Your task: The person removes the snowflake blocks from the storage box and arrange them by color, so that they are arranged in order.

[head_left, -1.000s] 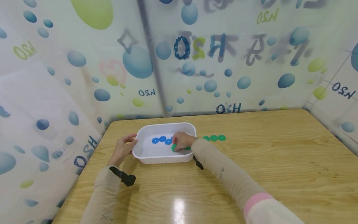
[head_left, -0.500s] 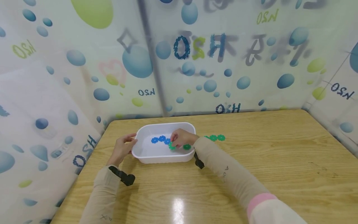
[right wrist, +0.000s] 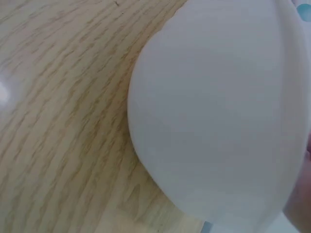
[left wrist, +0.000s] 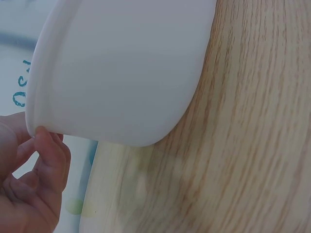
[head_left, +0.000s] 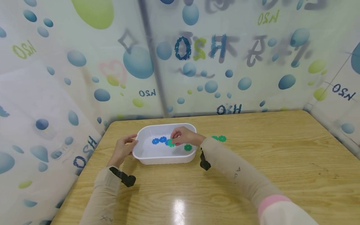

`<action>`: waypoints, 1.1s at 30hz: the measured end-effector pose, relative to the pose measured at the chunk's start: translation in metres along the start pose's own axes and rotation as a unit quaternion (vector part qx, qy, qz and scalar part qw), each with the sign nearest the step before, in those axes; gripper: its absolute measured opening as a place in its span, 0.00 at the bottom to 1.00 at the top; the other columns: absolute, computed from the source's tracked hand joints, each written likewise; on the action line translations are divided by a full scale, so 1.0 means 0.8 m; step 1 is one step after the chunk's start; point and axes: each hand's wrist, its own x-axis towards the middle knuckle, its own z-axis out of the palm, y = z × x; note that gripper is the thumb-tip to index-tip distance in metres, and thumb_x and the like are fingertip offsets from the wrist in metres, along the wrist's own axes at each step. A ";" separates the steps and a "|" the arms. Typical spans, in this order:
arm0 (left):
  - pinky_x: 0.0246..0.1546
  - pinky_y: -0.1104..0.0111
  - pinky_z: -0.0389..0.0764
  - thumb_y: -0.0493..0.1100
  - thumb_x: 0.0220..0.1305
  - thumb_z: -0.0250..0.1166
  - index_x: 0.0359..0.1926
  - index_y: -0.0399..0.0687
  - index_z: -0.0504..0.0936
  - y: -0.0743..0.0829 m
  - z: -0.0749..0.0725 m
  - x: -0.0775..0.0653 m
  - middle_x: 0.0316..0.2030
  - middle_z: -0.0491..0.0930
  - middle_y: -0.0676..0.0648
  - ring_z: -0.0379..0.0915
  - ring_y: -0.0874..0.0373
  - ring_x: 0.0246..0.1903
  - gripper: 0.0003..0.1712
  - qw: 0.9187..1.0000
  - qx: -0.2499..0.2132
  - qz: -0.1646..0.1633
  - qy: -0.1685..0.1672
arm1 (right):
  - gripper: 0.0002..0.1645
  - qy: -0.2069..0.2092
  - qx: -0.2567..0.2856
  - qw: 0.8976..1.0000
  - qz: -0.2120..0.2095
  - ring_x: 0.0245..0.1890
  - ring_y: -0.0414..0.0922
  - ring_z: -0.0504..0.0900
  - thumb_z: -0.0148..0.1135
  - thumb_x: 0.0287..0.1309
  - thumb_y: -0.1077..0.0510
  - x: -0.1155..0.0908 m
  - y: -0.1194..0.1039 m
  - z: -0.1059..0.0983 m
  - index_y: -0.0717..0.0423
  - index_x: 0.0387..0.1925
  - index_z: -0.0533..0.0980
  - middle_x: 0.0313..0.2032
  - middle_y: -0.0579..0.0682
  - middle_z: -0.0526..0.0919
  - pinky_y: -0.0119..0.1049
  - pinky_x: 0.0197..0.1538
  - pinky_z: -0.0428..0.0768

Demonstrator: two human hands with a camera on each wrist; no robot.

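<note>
A white plastic tub (head_left: 166, 160) stands on the table, and my left hand (head_left: 121, 150) grips the left end of its rim. In the left wrist view the fingertips (left wrist: 43, 138) pinch that rim. Over the tub, my right hand (head_left: 187, 136) pinches a green flower-shaped disc (head_left: 171, 143) between thumb and fingers. That disc partly covers the right end of a row of blue flower-shaped discs (head_left: 159, 140) inside the tub. A second green disc (head_left: 187, 147) lies in the tub below the right hand. The tub's wall hides most of the right hand in the right wrist view.
More green discs (head_left: 222, 138) lie on the wooden table (head_left: 253, 150) to the right of the tub, partly behind the right forearm. A patterned curtain (head_left: 244, 62) with printed drops hangs behind the table and along its sides.
My right hand has lifted slightly and shifted back with the green disc, uncovering the other green disc in the tub. My left hand stays on the rim.
</note>
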 end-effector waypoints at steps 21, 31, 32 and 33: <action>0.22 0.71 0.77 0.39 0.62 0.54 0.59 0.36 0.65 -0.002 -0.002 0.000 0.44 0.66 0.38 0.72 0.56 0.29 0.24 1.000 -0.005 0.006 0.006 | 0.11 0.062 0.044 0.996 -0.036 0.36 0.45 0.77 0.58 0.55 0.63 -0.033 0.015 -0.042 0.60 0.41 0.73 0.37 0.54 0.76 0.36 0.41 0.77; 0.21 0.71 0.76 0.39 0.62 0.54 0.59 0.37 0.65 0.002 0.000 -0.001 0.44 0.66 0.38 0.72 0.54 0.30 0.24 1.000 -0.004 0.002 0.006 | 0.13 0.084 0.054 0.995 -0.027 0.36 0.45 0.77 0.58 0.55 0.61 -0.070 0.029 -0.075 0.61 0.43 0.73 0.38 0.55 0.75 0.45 0.46 0.74; 0.22 0.71 0.76 0.39 0.62 0.54 0.59 0.37 0.65 0.002 0.000 -0.001 0.44 0.66 0.38 0.72 0.54 0.30 0.24 1.000 -0.005 0.002 0.006 | 0.14 0.084 0.056 0.994 -0.029 0.36 0.45 0.77 0.57 0.55 0.61 -0.075 0.033 -0.080 0.61 0.44 0.73 0.38 0.55 0.75 0.47 0.47 0.73; 0.22 0.71 0.77 0.39 0.62 0.54 0.59 0.37 0.65 0.002 0.000 -0.001 0.44 0.66 0.38 0.72 0.55 0.30 0.24 1.000 -0.004 0.002 0.007 | 0.14 0.085 0.060 0.994 -0.031 0.37 0.46 0.77 0.57 0.56 0.61 -0.080 0.036 -0.084 0.62 0.44 0.72 0.38 0.55 0.75 0.49 0.48 0.72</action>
